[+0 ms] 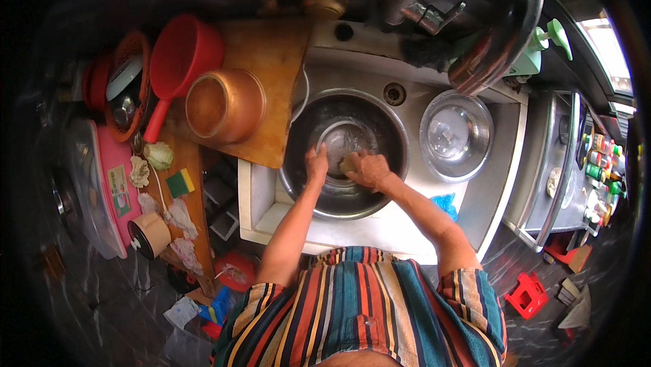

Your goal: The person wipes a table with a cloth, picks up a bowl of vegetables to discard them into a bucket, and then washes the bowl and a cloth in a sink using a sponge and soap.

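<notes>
A wide metal basin (344, 208) stands in the white sink. Inside it is a smaller metal bowl (342, 135), tilted or level, I cannot tell. My left hand (316, 163) grips the left rim of this bowl, thumb up. My right hand (370, 169) is within the bowl, its fingers closed on a yellowish scrubbing pad or sponge (349, 164) that touches the bowl's inside. To the right, a clear or metal bowl (456, 135) rests in the sink. A blue cloth (445, 206) lies near my right forearm.
A wooden board (274, 133) overlaps the sink's left edge, bearing a copper-coloured pot (226, 106) and a red dipper (175, 56). A green and yellow sponge (180, 183) lies further left. The faucet (424, 13) and a curved metal object (498, 36) stand beyond the basin.
</notes>
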Motion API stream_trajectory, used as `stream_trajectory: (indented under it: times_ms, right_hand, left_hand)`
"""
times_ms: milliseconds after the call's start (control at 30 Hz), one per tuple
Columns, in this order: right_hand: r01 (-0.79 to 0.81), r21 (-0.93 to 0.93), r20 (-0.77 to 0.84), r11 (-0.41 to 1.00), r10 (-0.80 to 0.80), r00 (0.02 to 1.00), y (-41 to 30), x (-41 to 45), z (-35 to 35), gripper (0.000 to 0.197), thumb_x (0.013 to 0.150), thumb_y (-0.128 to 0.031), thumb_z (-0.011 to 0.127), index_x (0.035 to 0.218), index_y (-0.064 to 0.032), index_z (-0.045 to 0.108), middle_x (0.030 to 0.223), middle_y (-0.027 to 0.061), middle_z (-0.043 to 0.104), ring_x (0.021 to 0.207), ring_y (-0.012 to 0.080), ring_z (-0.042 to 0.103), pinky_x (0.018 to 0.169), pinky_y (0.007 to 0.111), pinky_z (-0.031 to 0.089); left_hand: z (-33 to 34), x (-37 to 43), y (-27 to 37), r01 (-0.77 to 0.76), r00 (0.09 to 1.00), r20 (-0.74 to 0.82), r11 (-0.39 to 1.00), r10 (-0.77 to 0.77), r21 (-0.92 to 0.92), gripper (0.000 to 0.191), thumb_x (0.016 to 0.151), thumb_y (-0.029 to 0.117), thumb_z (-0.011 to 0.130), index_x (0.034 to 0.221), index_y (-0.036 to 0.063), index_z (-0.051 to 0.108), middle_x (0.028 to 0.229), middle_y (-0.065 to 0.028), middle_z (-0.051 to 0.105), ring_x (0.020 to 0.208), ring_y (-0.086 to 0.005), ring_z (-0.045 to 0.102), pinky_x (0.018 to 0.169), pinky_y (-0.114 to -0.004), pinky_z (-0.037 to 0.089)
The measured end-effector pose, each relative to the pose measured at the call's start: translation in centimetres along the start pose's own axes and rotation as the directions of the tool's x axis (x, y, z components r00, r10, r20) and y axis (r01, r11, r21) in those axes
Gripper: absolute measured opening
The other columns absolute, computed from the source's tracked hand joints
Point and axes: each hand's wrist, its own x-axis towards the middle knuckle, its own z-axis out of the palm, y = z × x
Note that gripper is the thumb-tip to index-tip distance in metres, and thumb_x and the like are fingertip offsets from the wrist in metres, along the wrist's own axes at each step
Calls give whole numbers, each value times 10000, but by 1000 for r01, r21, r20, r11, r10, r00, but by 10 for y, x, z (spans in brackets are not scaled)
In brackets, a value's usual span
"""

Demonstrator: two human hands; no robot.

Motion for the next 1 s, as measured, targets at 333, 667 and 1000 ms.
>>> stream_trajectory:
  times_ms: [333,667,1000]
  right_hand:
    - [75,-65,-403,995,-95,910,-7,39,8,552,772,-464,562,1111,-37,478,1057,185,522,956,357,529,759,440,454]
    - [7,-374,-235,927,-102,967,22,-2,-5,564,723,-397,647,1117,-37,464,1004,165,520,926,296,534,696,408,486]
    - [135,142,-357,981,-76,931,-21,17,28,559,767,-458,574,1093,-17,466,1081,236,521,961,403,525,800,451,445]
  left_hand:
    - [10,-4,-6,438,891,300,815,-340,-379,659,852,502,531,1244,-21,454,1219,-125,503,1069,-213,503,920,-329,385]
    - [2,8,7,152,981,112,985,-160,81,472,863,261,569,1223,-35,486,1196,-209,536,1112,-253,505,940,-329,375]
    - [-4,-3,5,392,910,282,856,-305,-338,562,882,459,498,1193,-10,501,1180,-114,522,1050,-207,507,891,-322,406]
